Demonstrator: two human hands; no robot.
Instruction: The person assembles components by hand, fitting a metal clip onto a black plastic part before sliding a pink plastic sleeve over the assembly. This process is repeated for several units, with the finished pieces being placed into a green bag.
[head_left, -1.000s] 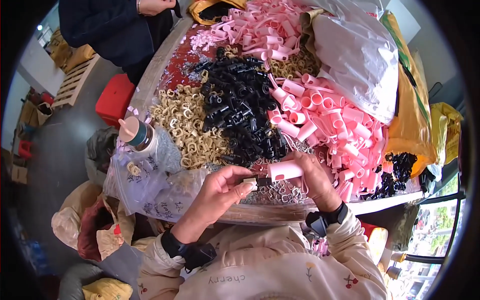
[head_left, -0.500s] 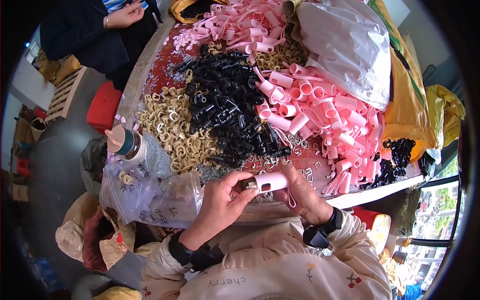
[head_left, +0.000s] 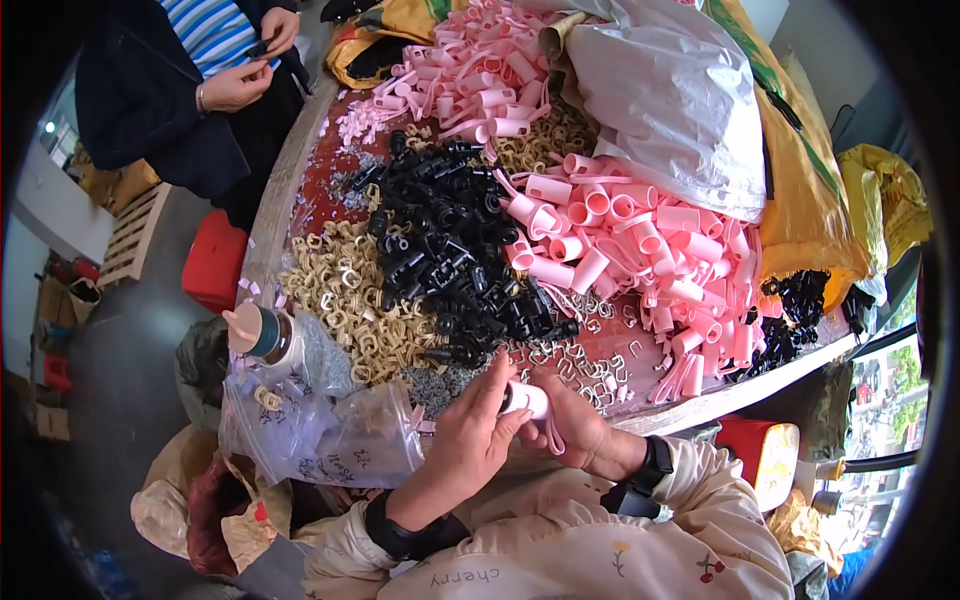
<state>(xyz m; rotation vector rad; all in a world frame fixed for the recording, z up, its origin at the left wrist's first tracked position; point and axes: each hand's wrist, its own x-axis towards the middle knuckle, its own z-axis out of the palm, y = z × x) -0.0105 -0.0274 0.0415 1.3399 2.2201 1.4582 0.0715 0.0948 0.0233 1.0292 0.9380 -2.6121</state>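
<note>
A pink plastic tube with a strap loop (head_left: 532, 402) is held between my hands, low in front of me at the table's near edge. My left hand (head_left: 470, 440) closes on its left end, thumb pressed along the side, where a bit of dark material shows. Around the right end wraps my right hand (head_left: 580, 425), with the strap hanging below its fingers. Just beyond lie thin metal clips (head_left: 590, 365), strewn on the red tabletop, and a heap of black plastic parts (head_left: 450, 240). Beige clip-like pieces (head_left: 345, 290) are piled to the left.
Many pink tubes (head_left: 670, 250) heap up at the right beside a white sack (head_left: 665, 90). A bottle (head_left: 262, 335) and clear plastic bags (head_left: 350, 440) sit at the left corner. Across the table, a co-worker's hands (head_left: 245, 80) are close together. A red stool (head_left: 214, 262) stands on the floor.
Both hands have drawn the pink tube lower and slightly left, tilting it, and the fingers now cover more of it. The co-worker's second hand has come into view. The whole view has shifted slightly.
</note>
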